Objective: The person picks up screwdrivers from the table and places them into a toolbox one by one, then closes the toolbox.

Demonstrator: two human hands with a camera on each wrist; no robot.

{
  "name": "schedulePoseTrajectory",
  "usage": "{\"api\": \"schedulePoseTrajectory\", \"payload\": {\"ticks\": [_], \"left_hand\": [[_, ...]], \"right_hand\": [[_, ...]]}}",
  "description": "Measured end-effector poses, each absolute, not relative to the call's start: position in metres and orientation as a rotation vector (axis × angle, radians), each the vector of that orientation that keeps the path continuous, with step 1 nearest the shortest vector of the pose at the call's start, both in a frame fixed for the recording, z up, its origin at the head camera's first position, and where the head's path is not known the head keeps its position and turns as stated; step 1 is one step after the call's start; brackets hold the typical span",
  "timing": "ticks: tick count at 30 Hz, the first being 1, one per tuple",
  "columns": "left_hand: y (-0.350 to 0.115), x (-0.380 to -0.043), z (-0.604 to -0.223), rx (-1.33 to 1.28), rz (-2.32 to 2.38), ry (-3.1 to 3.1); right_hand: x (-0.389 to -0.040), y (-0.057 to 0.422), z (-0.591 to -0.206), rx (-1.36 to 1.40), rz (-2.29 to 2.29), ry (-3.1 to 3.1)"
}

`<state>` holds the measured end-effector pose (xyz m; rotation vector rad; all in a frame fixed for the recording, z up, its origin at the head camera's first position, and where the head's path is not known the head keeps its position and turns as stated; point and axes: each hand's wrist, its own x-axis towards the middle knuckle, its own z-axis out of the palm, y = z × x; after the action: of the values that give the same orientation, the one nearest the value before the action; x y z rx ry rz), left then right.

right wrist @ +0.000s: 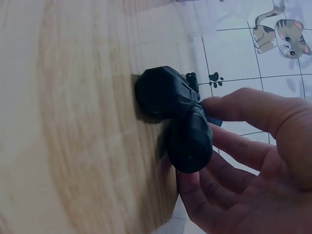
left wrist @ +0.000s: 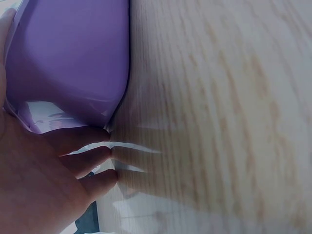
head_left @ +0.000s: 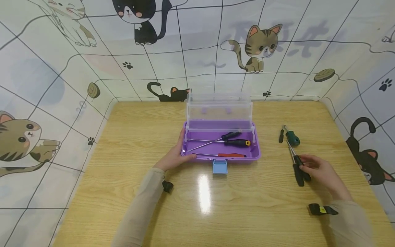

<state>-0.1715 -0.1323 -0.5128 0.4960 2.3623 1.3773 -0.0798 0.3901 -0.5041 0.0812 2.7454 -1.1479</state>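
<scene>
A purple toolbox (head_left: 220, 159) sits on the table with its clear lid (head_left: 219, 109) raised and its blue latch (head_left: 220, 166) hanging at the front. Inside lie a black screwdriver (head_left: 231, 135), a black-and-yellow screwdriver (head_left: 237, 142) and a red screwdriver (head_left: 231, 155). My left hand (head_left: 176, 155) holds the toolbox's left end, thumb along the front rim, other fingers down its side. To the right, my right hand (head_left: 319, 170) pinches a black-handled screwdriver (right wrist: 190, 144) between thumb and fingers. Another black-handled screwdriver (right wrist: 163, 92) lies against it.
Behind the right hand lie a green-handled screwdriver (head_left: 292, 138) and a small black piece (head_left: 281, 136). The wooden table (head_left: 247, 206) ends at a cat-patterned cloth (head_left: 203, 61) on the far side and both flanks.
</scene>
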Motion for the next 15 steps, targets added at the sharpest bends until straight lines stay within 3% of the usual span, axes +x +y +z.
{"api": "schedulePoseTrajectory", "payload": {"ticks": [15], "left_hand": [[-0.131, -0.1733, -0.5156, 0.542, 1.428, 2.353]], "right_hand": [[-0.0817, 0.3859, -0.5071, 0.059, -0.91, 2.893]]}}
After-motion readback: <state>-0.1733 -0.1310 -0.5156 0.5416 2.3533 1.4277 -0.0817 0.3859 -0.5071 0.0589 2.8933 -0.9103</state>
